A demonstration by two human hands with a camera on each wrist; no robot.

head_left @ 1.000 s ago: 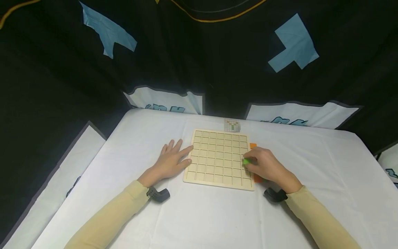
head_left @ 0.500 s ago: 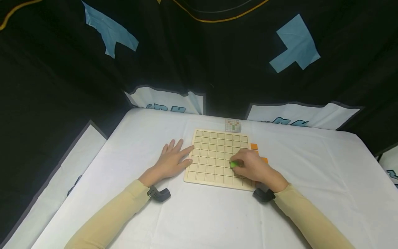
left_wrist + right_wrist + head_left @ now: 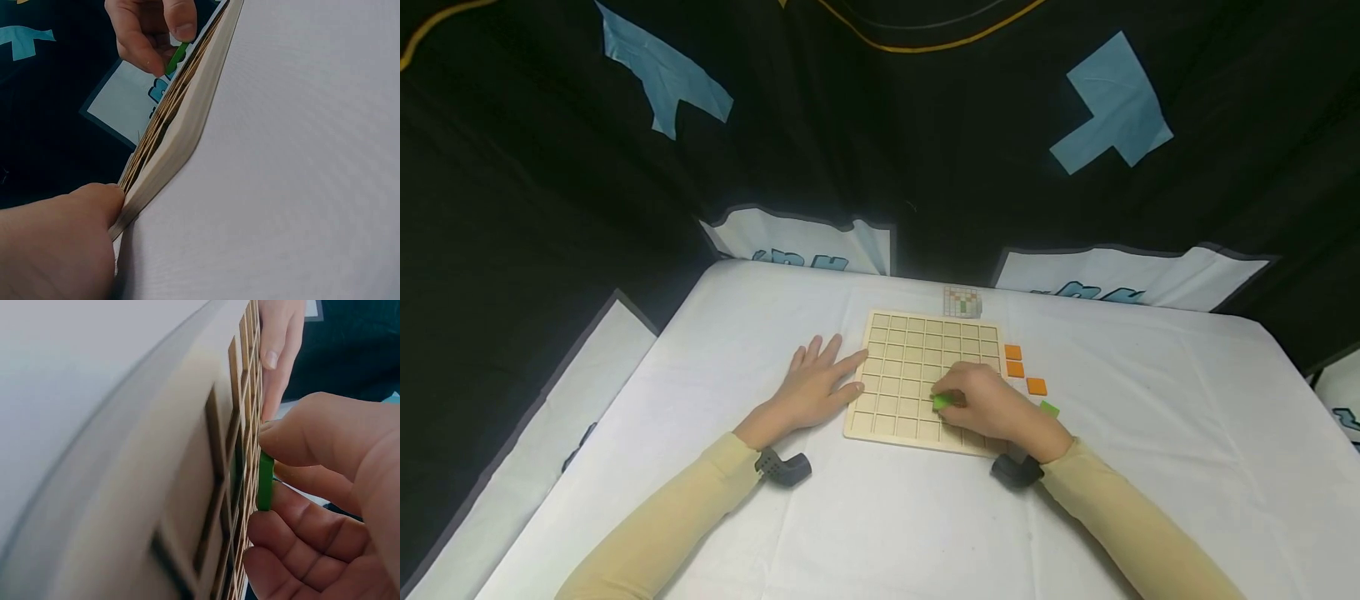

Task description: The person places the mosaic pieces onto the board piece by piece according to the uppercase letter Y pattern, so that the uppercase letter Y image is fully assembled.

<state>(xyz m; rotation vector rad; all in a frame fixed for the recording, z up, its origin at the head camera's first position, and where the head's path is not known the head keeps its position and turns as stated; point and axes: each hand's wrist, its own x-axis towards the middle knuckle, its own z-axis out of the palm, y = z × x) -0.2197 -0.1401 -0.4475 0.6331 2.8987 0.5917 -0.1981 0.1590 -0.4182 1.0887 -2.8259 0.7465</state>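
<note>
A square wooden grid board (image 3: 895,404) with rows of shallow cells lies on the white table. My right hand (image 3: 988,402) pinches a green tile (image 3: 941,402) between thumb and fingers, low over the board's middle. In the right wrist view the green tile (image 3: 265,482) stands on edge close to the grid; whether it touches cannot be told. My left hand (image 3: 808,390) lies spread at the board's left side, thumb and index fingertip on its rim. The left wrist view shows the thumb (image 3: 103,203) against that edge.
Right of the board lie orange tiles (image 3: 1036,387) and another green tile (image 3: 1049,408), partly behind the right wrist. A small card with a coloured grid pattern (image 3: 962,302) lies beyond the board's far edge. Dark curtains (image 3: 880,150) hang behind the table.
My right hand has carried the green tile leftward from the board's right edge to its middle. The orange tiles have come into full view. My left hand has stayed in place.
</note>
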